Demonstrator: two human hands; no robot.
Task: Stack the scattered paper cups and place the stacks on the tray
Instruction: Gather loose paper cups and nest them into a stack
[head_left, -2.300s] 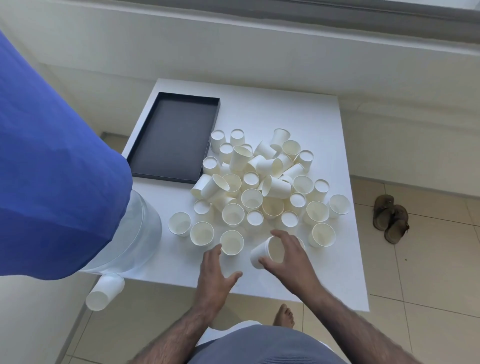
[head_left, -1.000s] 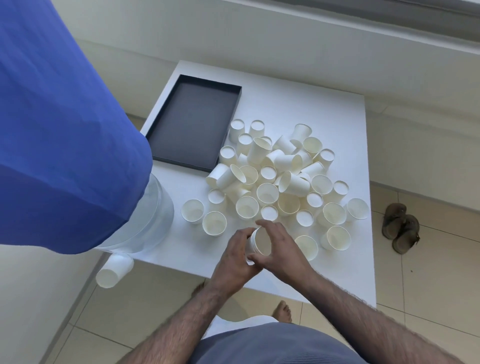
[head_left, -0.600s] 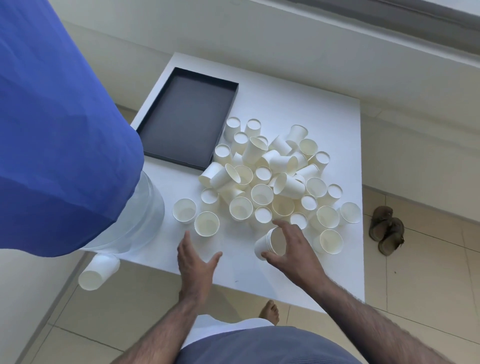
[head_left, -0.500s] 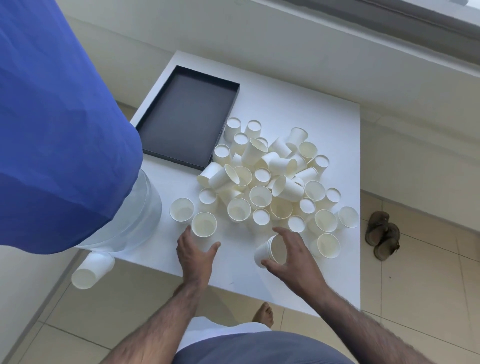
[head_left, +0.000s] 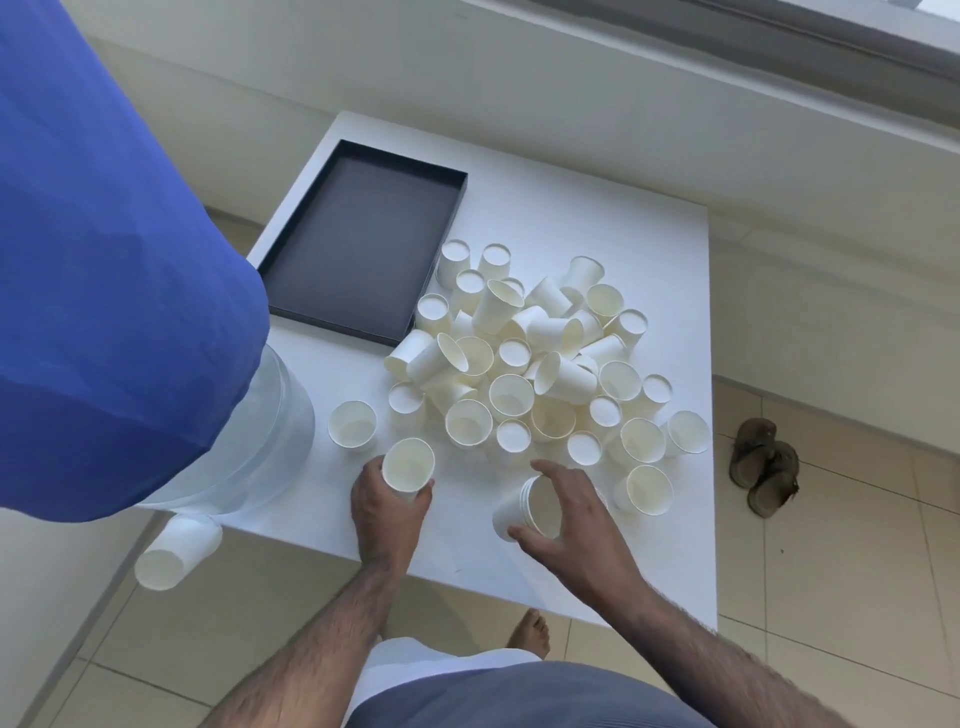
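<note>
Left hand (head_left: 387, 506) grasps 1 upright cup (head_left: 408, 464); right hand (head_left: 566, 519) grasps a tilted stack (head_left: 522, 506).

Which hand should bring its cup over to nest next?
Left. The left hand grips one upright cup near the table's edge; the right hand already holds the tilted stack, mouth open to receive it.

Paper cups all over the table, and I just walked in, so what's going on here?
A person is gathering scattered paper cups into stacks. The left hand is closed around a single upright cup near the table's front edge. The right hand holds a small nested stack, tilted on its side. Most cups lie in a loose pile. The dark tray holds no cups yet, and one cup lies on the floor.
</note>
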